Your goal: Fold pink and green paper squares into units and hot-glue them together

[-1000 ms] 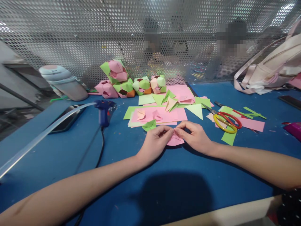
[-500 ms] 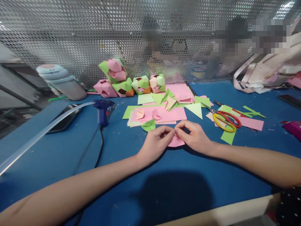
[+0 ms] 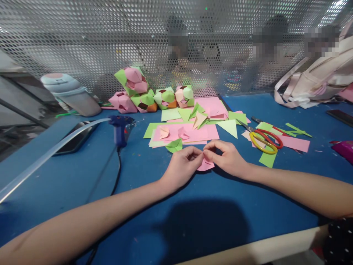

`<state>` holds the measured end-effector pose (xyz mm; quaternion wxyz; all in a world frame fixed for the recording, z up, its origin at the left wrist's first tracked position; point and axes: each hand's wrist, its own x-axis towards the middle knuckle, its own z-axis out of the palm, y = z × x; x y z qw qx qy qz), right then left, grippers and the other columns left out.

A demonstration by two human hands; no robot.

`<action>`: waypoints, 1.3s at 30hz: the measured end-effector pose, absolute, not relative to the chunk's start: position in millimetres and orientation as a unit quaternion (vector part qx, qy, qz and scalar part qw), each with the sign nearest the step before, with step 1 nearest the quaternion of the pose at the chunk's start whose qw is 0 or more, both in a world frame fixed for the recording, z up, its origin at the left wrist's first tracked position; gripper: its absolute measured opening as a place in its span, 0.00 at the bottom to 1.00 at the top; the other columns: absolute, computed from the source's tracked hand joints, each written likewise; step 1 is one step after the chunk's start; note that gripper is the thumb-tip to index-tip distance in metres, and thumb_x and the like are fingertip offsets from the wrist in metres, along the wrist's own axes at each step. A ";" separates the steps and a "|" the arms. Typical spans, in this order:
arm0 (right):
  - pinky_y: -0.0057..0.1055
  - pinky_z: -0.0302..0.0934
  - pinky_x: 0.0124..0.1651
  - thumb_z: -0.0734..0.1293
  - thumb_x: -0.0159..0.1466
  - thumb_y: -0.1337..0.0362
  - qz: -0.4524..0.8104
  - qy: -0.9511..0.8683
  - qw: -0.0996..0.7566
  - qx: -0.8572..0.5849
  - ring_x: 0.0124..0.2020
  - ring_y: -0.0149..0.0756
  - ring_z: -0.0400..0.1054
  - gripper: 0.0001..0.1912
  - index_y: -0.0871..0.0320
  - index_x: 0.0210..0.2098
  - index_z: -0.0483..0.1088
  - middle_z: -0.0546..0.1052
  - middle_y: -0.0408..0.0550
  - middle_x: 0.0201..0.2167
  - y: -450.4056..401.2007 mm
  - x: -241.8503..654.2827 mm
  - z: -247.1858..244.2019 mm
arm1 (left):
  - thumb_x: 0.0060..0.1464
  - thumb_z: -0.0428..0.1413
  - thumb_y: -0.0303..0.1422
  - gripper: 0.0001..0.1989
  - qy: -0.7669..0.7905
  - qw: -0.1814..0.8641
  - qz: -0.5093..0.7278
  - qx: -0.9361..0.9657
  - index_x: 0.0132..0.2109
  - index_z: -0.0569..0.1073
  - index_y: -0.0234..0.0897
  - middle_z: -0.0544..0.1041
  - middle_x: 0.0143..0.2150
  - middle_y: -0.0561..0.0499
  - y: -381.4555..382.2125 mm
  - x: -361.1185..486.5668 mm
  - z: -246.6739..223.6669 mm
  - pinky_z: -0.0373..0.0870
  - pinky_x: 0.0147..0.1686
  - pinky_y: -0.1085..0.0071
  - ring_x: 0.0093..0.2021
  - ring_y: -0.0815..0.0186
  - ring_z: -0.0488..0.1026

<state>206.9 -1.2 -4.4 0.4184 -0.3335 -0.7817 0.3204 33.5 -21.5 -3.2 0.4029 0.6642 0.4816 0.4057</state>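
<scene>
The fingers cover most of the folded pink paper at the middle of the frame; only its lower part shows, so its full shape is hard to make out. At upper right, the backpack is cut off by the frame, and people behind the mesh screen are dim and blurred. The purple thing at far right is cut off too.

The near edge of the blue surface slants across the lower right; a dark shadow lies at bottom centre. The glue gun stands left of the hands, the scissors lie to their right.

The left hand and right hand, fingers curled and tips nearly meeting, pinch the paper between thumbs and forefingers.
</scene>
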 end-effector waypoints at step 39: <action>0.29 0.57 0.37 0.65 0.64 0.65 0.233 -0.807 0.398 -0.369 0.29 0.30 0.67 0.09 0.58 0.28 0.73 0.75 0.42 0.25 2.5 207.4 -10.2 | 0.53 0.58 0.33 0.07 0.479 0.396 0.449 0.642 0.34 0.78 0.35 0.78 0.34 0.50 -16.9 31.6 -0.2 0.68 0.40 0.70 0.37 0.65 0.73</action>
